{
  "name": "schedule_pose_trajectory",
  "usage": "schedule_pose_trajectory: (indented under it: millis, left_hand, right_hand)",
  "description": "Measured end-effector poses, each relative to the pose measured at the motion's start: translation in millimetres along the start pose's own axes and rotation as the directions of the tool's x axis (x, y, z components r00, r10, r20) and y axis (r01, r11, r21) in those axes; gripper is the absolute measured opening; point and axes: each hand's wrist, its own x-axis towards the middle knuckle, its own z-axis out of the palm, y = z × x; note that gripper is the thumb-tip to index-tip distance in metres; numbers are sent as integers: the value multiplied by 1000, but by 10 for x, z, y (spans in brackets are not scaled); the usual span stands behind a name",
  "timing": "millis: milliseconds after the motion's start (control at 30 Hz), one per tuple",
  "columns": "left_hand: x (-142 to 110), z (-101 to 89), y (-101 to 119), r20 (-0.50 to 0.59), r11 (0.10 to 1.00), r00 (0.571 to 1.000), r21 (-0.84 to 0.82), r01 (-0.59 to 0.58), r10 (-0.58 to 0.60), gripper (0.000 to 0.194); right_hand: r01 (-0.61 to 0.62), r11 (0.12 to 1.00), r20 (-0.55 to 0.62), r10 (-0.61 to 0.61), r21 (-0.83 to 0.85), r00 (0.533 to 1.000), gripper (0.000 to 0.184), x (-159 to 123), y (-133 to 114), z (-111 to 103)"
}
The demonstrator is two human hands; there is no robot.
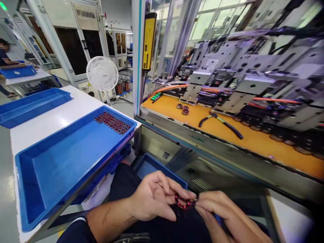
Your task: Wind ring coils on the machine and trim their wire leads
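Observation:
Low in the head view, over my lap, my left hand [152, 197] and my right hand [222, 216] meet. Both pinch a short row of small dark-red wound coils [184, 203] between their fingertips. The left fingers curl around the coils' left end. The right thumb and forefinger close on the right end. To my left, a large blue tray [63, 165] holds several more red coils [113, 123] in its far corner.
An orange machine bed [243, 135] lies ahead with pliers [220, 123], loose coils [183, 108] and grey machine blocks [253, 77]. A white fan [102, 74] stands beyond the white table [50, 121]. A second blue tray [27, 106] sits far left. A person stands at the far left [5, 54].

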Motion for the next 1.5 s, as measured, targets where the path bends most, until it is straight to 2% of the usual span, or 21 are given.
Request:
schedule_pose_trajectory:
  millis: [33, 100, 167, 233, 367, 433, 533, 633, 733, 800, 900, 967, 1033, 1133, 1233, 1333, 1400, 1500]
  left_hand:
    - [1, 4, 16, -32, 999, 999, -12, 41, -41, 42]
    - [-5, -17, 25, -58, 979, 978, 8, 202, -201, 39]
    - [-22, -58, 13, 0, 930, 931, 60, 363, -364, 44]
    - [-43, -89, 0, 63, 901, 902, 119, 418, -427, 43]
    - [-63, -62, 16, -22, 915, 952, 272, 299, -305, 22]
    - [-59, -19, 28, -61, 913, 972, 333, 235, -228, 22]
    - [-48, 36, 24, -63, 911, 995, 400, 102, -84, 26]
    - [-34, 62, 13, -33, 880, 999, 475, -21, 41, 19]
    - [-13, 64, 22, -31, 848, 995, 526, -68, 99, 18]
    - [-1, 49, 37, -34, 826, 992, 558, -82, 121, 24]
    - [7, 1, 58, 2, 772, 989, 624, -116, 147, 34]
    - [7, -33, 63, 20, 758, 988, 639, -131, 154, 35]
    - [12, -57, 60, 21, 768, 987, 626, -135, 156, 36]
    - [38, -65, 49, 15, 782, 987, 608, -138, 162, 35]
    - [71, -63, 41, 18, 787, 987, 601, -138, 160, 32]
    - [88, -68, 43, 42, 788, 988, 599, -146, 151, 33]
    - [89, -73, 53, 52, 795, 989, 590, -140, 136, 33]
    - [91, -80, 76, 51, 810, 993, 576, -113, 102, 33]
  right_hand:
    - [13, 1000, 17, -13, 29, 1000, 10, 46, -42, -14]
    - [44, 996, 66, -50, 84, 997, 12, 114, -90, -46]
    - [53, 992, 90, -64, 117, 994, 13, 143, -97, -73]
    - [48, 990, 85, -59, 136, 995, 10, 135, -85, -87]
    - [-3, 991, 32, -1, 132, 999, 9, 71, -81, -81]
    - [-57, 990, 1, 58, 128, 998, 11, 41, -96, -63]
    - [-145, 978, -62, 156, 146, 986, 10, 1, -115, -14]
    - [-212, 960, -118, 235, 183, 965, 10, -44, -126, 57]
    - [-258, 928, -164, 308, 268, 937, 11, -86, -155, 123]
    - [-311, 891, -177, 382, 330, 907, 11, -100, -192, 147]
    - [-441, 761, -88, 540, 477, 837, 12, -100, -245, 152]
    - [-543, 581, 71, 641, 606, 764, 17, -103, -257, 154]
    - [-609, 357, 254, 676, 708, 692, 22, -122, -245, 175]
    - [-607, 93, 414, 650, 789, 638, 24, -166, -201, 245]
    - [-575, -54, 477, 625, 816, 618, 24, -186, -152, 316]
    - [-536, -146, 506, 596, 832, 623, 26, -176, -103, 356]
    - [-521, -162, 515, 552, 838, 656, 28, -176, -72, 376]
    - [-517, -132, 511, 480, 846, 713, 30, -202, -35, 421]
